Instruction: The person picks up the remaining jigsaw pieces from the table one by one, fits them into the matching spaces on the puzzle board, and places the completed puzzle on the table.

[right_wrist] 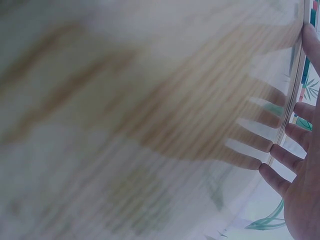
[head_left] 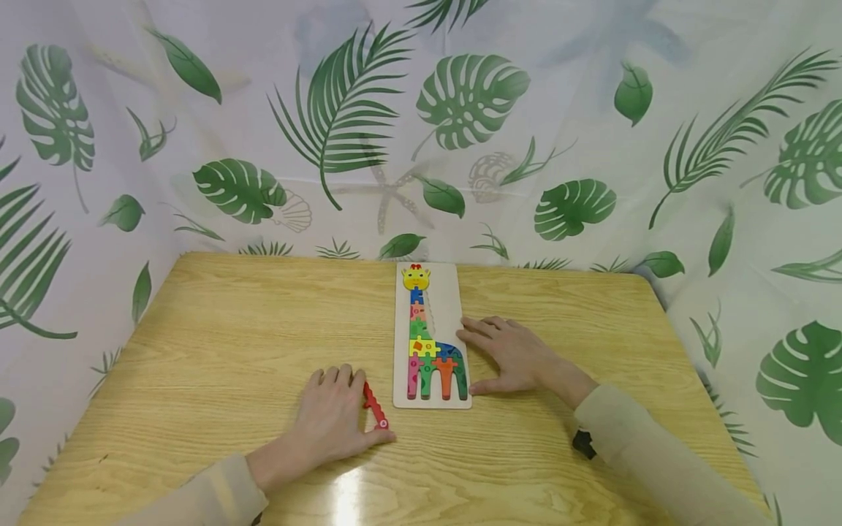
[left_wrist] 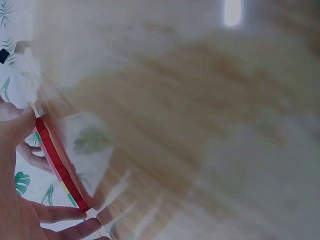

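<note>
A giraffe puzzle board (head_left: 437,307) lies on the wooden table, with colourful pieces in the head, neck, body and legs. A narrow wavy recess along the back of the neck shows bare board. Left of the board, my left hand (head_left: 332,415) pinches a red wavy puzzle piece (head_left: 375,406) lengthwise, thumb at the near end and index finger at the far end. That red piece (left_wrist: 61,165) lies low at the tabletop in the left wrist view. My right hand (head_left: 513,356) rests with spread fingers at the board's right edge, fingertips touching the table in the right wrist view.
The wooden table (head_left: 263,314) has its back edge close behind the board's top. A white cloth (head_left: 500,168) with green leaf prints hangs around the back and sides. Light glares off the tabletop near its front.
</note>
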Demonstrator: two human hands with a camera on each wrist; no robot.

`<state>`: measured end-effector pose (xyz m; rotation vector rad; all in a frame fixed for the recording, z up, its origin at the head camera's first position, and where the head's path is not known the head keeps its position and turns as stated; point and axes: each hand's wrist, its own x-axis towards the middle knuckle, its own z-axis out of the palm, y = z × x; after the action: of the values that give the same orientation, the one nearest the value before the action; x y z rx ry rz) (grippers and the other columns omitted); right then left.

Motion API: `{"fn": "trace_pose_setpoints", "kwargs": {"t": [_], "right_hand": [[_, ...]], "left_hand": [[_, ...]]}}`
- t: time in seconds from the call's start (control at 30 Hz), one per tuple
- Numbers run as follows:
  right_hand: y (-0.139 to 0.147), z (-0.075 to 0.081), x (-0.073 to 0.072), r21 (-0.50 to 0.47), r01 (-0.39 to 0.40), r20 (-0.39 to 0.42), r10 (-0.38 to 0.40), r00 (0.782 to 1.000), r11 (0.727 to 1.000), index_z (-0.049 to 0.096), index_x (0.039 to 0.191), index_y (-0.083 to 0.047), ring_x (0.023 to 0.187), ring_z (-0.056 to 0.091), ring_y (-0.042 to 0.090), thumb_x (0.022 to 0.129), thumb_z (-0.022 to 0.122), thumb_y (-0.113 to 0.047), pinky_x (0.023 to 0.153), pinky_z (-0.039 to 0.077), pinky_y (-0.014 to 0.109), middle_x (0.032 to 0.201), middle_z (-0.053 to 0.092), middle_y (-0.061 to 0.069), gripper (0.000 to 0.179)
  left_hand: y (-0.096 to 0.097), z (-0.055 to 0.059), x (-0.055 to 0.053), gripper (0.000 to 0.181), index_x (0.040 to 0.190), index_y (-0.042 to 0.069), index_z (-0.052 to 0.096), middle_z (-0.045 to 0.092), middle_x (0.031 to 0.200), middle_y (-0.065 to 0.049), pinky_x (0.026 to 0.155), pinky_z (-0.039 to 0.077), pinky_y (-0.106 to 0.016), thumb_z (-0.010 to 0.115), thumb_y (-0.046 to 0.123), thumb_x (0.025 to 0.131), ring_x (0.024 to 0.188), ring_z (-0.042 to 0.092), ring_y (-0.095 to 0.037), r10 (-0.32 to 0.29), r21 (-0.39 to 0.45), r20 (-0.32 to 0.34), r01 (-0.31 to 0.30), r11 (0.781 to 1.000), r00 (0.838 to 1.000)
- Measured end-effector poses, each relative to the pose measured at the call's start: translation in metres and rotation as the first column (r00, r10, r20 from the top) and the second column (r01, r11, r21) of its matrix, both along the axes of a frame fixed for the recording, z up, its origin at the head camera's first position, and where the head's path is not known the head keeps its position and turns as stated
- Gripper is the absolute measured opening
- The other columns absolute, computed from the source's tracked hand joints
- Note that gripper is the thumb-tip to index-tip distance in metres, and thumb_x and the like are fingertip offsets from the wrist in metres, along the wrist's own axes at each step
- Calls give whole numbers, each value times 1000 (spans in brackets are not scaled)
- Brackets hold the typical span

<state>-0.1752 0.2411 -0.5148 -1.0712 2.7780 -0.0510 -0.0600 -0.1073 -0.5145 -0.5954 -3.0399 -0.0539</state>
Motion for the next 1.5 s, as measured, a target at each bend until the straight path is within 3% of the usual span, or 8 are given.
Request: {"fn": "trace_pose_setpoints", "kwargs": {"t": [0.17, 0.5, 0.73, 1.03, 1.5], "right_hand": [[0, -1, 0, -6, 0, 2, 0, 1000, 1000, 37, 165, -27, 152, 43, 37, 84, 55, -89, 122, 38, 63, 174, 32, 2, 104], [1, -2, -1, 0, -4, -17, 4, 1000, 1000, 37, 165, -27, 152, 43, 35, 84, 53, -90, 122, 39, 62, 174, 33, 2, 104], [1, -2, -1, 0, -4, -14, 4, 1000, 1000, 36, 165, -28, 151, 43, 36, 84, 53, -91, 122, 39, 62, 174, 32, 2, 104], [2, -2, -1, 1, 1, -7, -1, 1000, 1000, 36, 165, -28, 152, 43, 36, 83, 52, -92, 122, 38, 62, 175, 32, 2, 105], [3, -7, -3, 5, -11, -16, 11, 1000, 1000, 36, 165, -28, 152, 43, 36, 84, 48, -93, 121, 40, 62, 175, 31, 1, 105]], "left_hand": [[-1, 0, -1, 110, 135, 4, 64, 68, 118, -16, 92, 56, -49, 62, 95, 72, 110, 65, -33, -1, 4, 6, 1, 1000, 1000], [-4, -3, -6, 113, 136, 3, 62, 65, 119, -15, 88, 57, -47, 61, 95, 72, 108, 63, -32, -17, -2, 42, 17, 1000, 999], [-5, -1, -10, 108, 129, 3, 65, 62, 107, -11, 81, 56, -43, 63, 94, 71, 95, 58, -27, -32, 3, 60, 32, 999, 998], [-9, -2, -17, 104, 121, 5, 67, 63, 105, -9, 77, 56, -41, 61, 95, 71, 90, 56, -23, -65, 0, 34, 65, 998, 997], [-10, -1, -25, 105, 121, 6, 67, 66, 110, -9, 77, 58, -41, 60, 97, 71, 98, 62, -26, -110, 7, 3, 110, 994, 994]]}}
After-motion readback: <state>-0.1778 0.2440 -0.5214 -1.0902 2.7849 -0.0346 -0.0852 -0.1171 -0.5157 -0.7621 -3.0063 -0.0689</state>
